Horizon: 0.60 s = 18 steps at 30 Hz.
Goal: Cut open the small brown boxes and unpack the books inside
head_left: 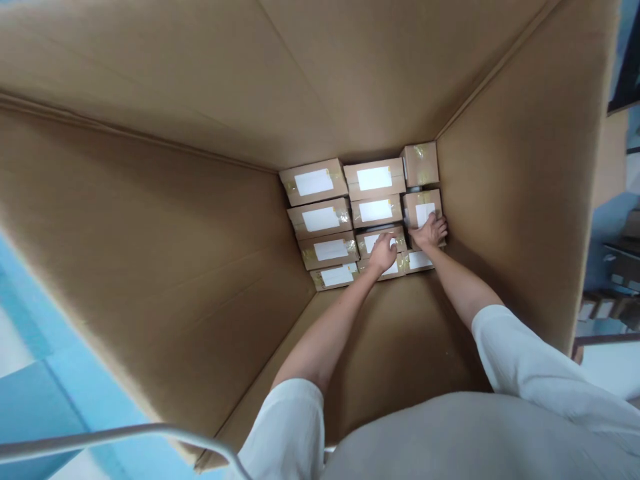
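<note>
Labelled cardboard boxes lie in rows on the floor of a deep, large carton (165, 267). My right hand (431, 232) spans a small cardboard box (423, 200) in the right column, thumb at its left side and fingers towards its right side. This box sits slightly askew, with a white label partly under my hand. My left hand (384, 255), its fingers loosely curled, is over a labelled box (367, 245) in the middle column. I see nothing held in it, and whether it presses on the box is unclear.
The carton's tall walls enclose both arms. A taped box (421, 164) stands in the far right corner, and a labelled box (314, 181) in the far left one. A pale cable or tube (125, 430) crosses the lower left. Outside at right, more boxes (603, 307) sit on shelving.
</note>
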Tool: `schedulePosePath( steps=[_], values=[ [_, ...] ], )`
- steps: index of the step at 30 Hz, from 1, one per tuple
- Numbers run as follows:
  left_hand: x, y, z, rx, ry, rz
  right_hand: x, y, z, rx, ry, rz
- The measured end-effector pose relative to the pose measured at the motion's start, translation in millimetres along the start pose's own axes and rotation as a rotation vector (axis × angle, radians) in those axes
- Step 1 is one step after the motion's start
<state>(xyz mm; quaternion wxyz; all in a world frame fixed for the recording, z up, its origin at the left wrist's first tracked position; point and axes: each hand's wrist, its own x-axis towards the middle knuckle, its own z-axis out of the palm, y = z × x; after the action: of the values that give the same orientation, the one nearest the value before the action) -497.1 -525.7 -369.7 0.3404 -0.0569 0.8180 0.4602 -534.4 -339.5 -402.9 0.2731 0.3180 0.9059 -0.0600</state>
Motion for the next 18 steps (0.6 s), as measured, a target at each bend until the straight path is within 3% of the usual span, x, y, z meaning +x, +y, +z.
schedulePosePath(
  steps=[9, 18],
  values=[
    [-38.7, 43.5, -40.1, 0.005, 0.017, 0.078, -42.4, -0.8, -77.8, 0.041, 0.002, 0.015],
    [-102.1, 81.9, -102.8, 0.08, 0.041, 0.215, -152.7, -8.1, -155.0, 0.094, 0.012, -0.141]
  ],
)
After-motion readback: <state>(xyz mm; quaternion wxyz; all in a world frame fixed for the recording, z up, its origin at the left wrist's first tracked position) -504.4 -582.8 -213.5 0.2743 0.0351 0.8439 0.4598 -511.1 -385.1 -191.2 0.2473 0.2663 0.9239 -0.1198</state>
